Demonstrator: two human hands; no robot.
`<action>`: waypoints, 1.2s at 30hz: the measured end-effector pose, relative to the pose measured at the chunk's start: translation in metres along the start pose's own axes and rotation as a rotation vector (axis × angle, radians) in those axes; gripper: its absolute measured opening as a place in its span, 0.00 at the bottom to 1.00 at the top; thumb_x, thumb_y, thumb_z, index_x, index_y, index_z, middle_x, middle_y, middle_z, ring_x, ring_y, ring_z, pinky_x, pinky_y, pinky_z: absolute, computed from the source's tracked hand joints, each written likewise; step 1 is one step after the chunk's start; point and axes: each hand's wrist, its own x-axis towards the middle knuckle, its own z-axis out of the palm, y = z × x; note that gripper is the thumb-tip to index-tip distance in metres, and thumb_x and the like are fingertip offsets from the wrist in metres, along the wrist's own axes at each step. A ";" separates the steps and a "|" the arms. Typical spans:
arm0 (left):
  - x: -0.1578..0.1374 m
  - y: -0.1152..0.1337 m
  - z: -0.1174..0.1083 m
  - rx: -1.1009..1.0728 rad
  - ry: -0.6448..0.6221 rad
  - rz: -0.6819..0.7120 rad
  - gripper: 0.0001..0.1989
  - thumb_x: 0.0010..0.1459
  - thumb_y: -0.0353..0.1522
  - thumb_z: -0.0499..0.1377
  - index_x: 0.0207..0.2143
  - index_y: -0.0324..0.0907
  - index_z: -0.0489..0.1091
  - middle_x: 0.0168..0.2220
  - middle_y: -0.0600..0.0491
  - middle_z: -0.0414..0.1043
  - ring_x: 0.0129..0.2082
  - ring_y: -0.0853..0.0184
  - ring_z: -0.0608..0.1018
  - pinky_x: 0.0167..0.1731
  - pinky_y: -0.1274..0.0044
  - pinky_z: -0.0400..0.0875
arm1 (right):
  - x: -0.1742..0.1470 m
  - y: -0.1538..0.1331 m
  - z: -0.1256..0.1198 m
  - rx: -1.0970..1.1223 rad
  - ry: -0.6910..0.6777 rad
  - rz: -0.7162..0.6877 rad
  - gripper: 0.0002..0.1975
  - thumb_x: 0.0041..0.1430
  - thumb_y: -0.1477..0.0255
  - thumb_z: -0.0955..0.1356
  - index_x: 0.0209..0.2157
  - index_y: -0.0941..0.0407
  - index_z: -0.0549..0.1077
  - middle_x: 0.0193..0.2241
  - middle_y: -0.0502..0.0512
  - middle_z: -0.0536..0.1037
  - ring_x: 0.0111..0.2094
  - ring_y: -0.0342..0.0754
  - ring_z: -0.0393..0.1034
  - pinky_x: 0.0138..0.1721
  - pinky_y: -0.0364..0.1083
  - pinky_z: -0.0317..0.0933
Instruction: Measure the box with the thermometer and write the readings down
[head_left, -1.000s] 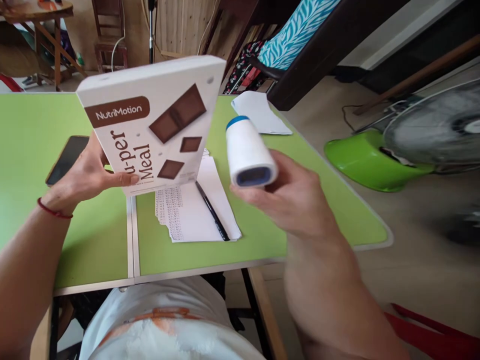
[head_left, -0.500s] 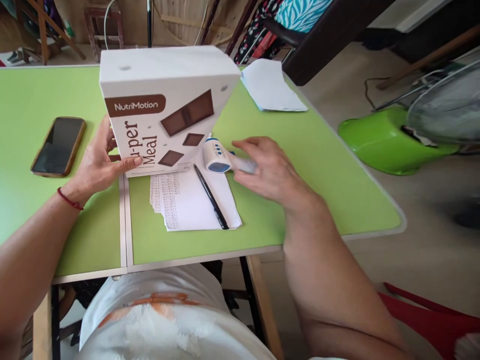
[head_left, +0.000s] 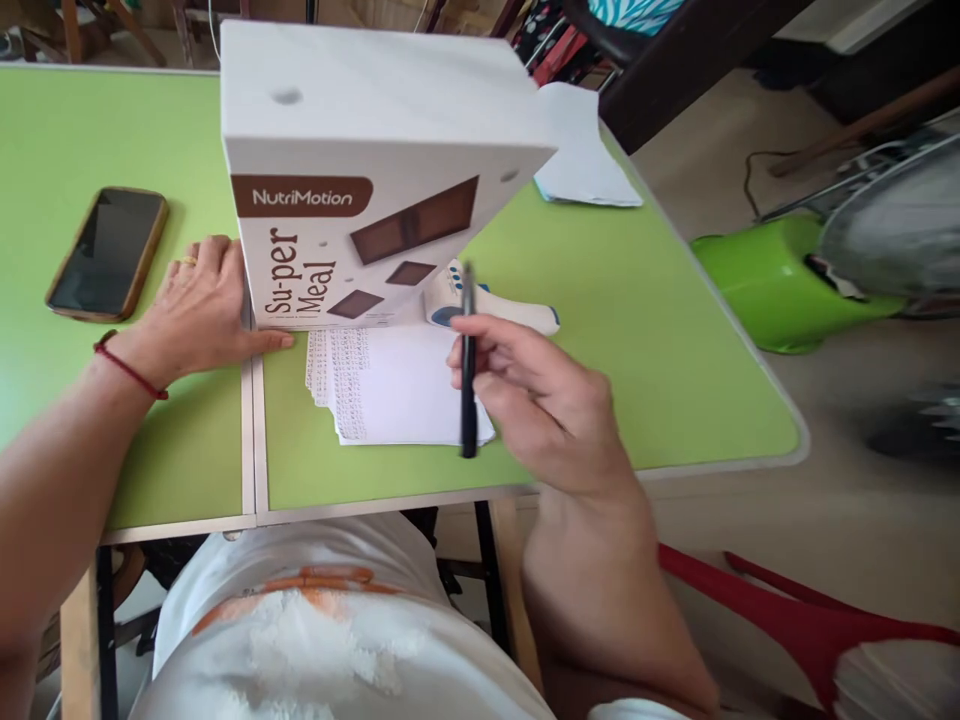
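In my right hand (head_left: 547,405) a black pen (head_left: 469,410) is pinched upright between thumb and fingers, above the right part of a stack of white paper (head_left: 409,390). Small handwriting fills the paper's left side. My left hand (head_left: 196,310) lies palm down on the green table, fingers stretched forward and thumb pointing right, at the lower left edge of a white NutriMotion box (head_left: 292,240). The box stands upright at the back of the paper. Just behind my right hand lies a white and blue infrared thermometer (head_left: 517,312), its head partly hidden by the box and pen.
A phone in a brown case (head_left: 109,255) lies on the left of the green table (head_left: 675,380). More white sheets (head_left: 585,150) lie at the far right corner. Beyond the right edge are a green plastic stool (head_left: 780,290) and a fan; a red chair (head_left: 750,610) is below.
My left hand has let go of the box and now rests flat on the table. My right hand has left the thermometer and lifted the pen off the paper.
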 end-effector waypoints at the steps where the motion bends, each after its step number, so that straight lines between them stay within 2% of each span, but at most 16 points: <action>1: -0.004 0.006 -0.004 0.087 -0.007 -0.069 0.33 0.65 0.48 0.49 0.58 0.28 0.58 0.56 0.34 0.63 0.56 0.45 0.64 0.50 0.57 0.63 | -0.002 -0.002 0.002 0.116 0.013 0.012 0.19 0.60 0.73 0.64 0.53 0.50 0.68 0.38 0.55 0.75 0.37 0.50 0.72 0.40 0.51 0.68; 3: -0.013 0.023 -0.014 0.225 -0.087 -0.154 0.28 0.68 0.46 0.45 0.44 0.29 0.69 0.42 0.36 0.71 0.45 0.46 0.73 0.38 0.61 0.69 | -0.005 -0.007 0.010 0.273 0.037 0.023 0.23 0.55 0.71 0.70 0.53 0.48 0.67 0.36 0.54 0.73 0.37 0.50 0.70 0.39 0.51 0.68; 5: -0.023 0.041 -0.021 0.283 -0.193 -0.131 0.25 0.66 0.46 0.49 0.32 0.33 0.71 0.29 0.42 0.72 0.33 0.51 0.77 0.29 0.67 0.68 | -0.005 -0.011 0.022 0.329 0.134 0.031 0.20 0.51 0.70 0.73 0.47 0.48 0.69 0.31 0.50 0.71 0.32 0.47 0.68 0.33 0.48 0.67; 8: -0.036 0.063 -0.021 0.261 -0.132 0.118 0.17 0.65 0.38 0.52 0.27 0.37 0.69 0.25 0.47 0.71 0.26 0.57 0.76 0.22 0.75 0.60 | -0.001 -0.017 0.038 0.402 0.360 0.044 0.07 0.57 0.64 0.70 0.36 0.51 0.71 0.23 0.47 0.67 0.23 0.42 0.61 0.24 0.45 0.60; 10: -0.043 0.071 -0.014 0.198 -0.044 0.303 0.09 0.63 0.30 0.53 0.30 0.39 0.70 0.28 0.49 0.72 0.22 0.62 0.74 0.18 0.77 0.51 | 0.000 -0.018 0.044 0.481 0.400 0.072 0.11 0.60 0.60 0.65 0.34 0.53 0.72 0.21 0.48 0.68 0.21 0.43 0.62 0.24 0.46 0.61; 12: -0.048 0.074 -0.005 0.149 0.013 0.441 0.04 0.60 0.27 0.56 0.36 0.40 0.71 0.36 0.50 0.74 0.19 0.66 0.72 0.16 0.75 0.44 | 0.000 -0.018 0.048 0.535 0.339 0.134 0.15 0.60 0.59 0.63 0.37 0.54 0.74 0.23 0.51 0.72 0.25 0.46 0.68 0.29 0.50 0.65; 13: -0.050 0.075 0.000 0.139 0.026 0.481 0.06 0.59 0.27 0.57 0.38 0.40 0.71 0.41 0.49 0.74 0.19 0.67 0.71 0.15 0.74 0.42 | -0.001 -0.017 0.048 0.535 0.300 0.173 0.15 0.60 0.60 0.63 0.38 0.55 0.75 0.25 0.52 0.74 0.27 0.47 0.70 0.32 0.51 0.67; 16: -0.051 0.076 0.011 0.153 0.025 0.509 0.10 0.58 0.29 0.59 0.43 0.37 0.71 0.50 0.45 0.71 0.19 0.67 0.71 0.15 0.73 0.42 | -0.003 -0.013 0.049 0.425 0.236 0.271 0.10 0.56 0.67 0.66 0.37 0.55 0.76 0.25 0.51 0.76 0.28 0.47 0.72 0.33 0.50 0.67; 19: -0.050 0.077 0.016 0.168 -0.011 0.519 0.10 0.58 0.29 0.59 0.43 0.36 0.71 0.54 0.43 0.69 0.20 0.66 0.72 0.16 0.73 0.44 | -0.002 -0.009 0.048 0.254 0.209 0.333 0.04 0.49 0.74 0.69 0.31 0.55 0.74 0.20 0.46 0.73 0.22 0.42 0.67 0.25 0.44 0.63; 21: -0.049 0.077 0.017 0.181 -0.015 0.524 0.11 0.57 0.30 0.59 0.43 0.36 0.71 0.54 0.42 0.68 0.20 0.66 0.73 0.15 0.73 0.45 | 0.001 -0.007 0.047 0.178 0.153 0.355 0.03 0.47 0.75 0.69 0.27 0.55 0.72 0.18 0.45 0.72 0.19 0.41 0.64 0.22 0.42 0.59; 24: -0.047 0.075 0.017 0.190 0.003 0.531 0.11 0.58 0.32 0.60 0.43 0.37 0.71 0.55 0.42 0.68 0.20 0.67 0.73 0.15 0.73 0.45 | 0.005 -0.006 0.046 0.086 0.106 0.298 0.03 0.46 0.73 0.69 0.23 0.54 0.69 0.16 0.44 0.70 0.17 0.40 0.60 0.19 0.41 0.56; 29: -0.042 0.073 0.012 0.169 -0.072 0.536 0.12 0.60 0.36 0.58 0.44 0.39 0.71 0.55 0.45 0.68 0.21 0.67 0.74 0.14 0.74 0.47 | 0.005 0.000 0.052 -0.023 0.231 0.127 0.05 0.49 0.71 0.67 0.23 0.53 0.67 0.18 0.45 0.70 0.20 0.41 0.62 0.22 0.43 0.58; 33: -0.040 0.075 0.008 0.182 -0.123 0.515 0.16 0.62 0.41 0.58 0.45 0.39 0.71 0.54 0.44 0.67 0.22 0.65 0.75 0.14 0.74 0.53 | 0.003 0.003 0.055 -0.057 0.207 0.073 0.05 0.51 0.72 0.66 0.23 0.53 0.67 0.18 0.45 0.70 0.21 0.41 0.63 0.24 0.43 0.59; 36: -0.040 0.076 0.008 0.180 -0.128 0.520 0.16 0.62 0.40 0.57 0.46 0.38 0.71 0.54 0.42 0.67 0.23 0.66 0.76 0.16 0.75 0.57 | 0.003 0.003 0.055 -0.063 0.193 0.062 0.05 0.52 0.72 0.66 0.23 0.53 0.67 0.18 0.45 0.70 0.21 0.42 0.63 0.25 0.43 0.59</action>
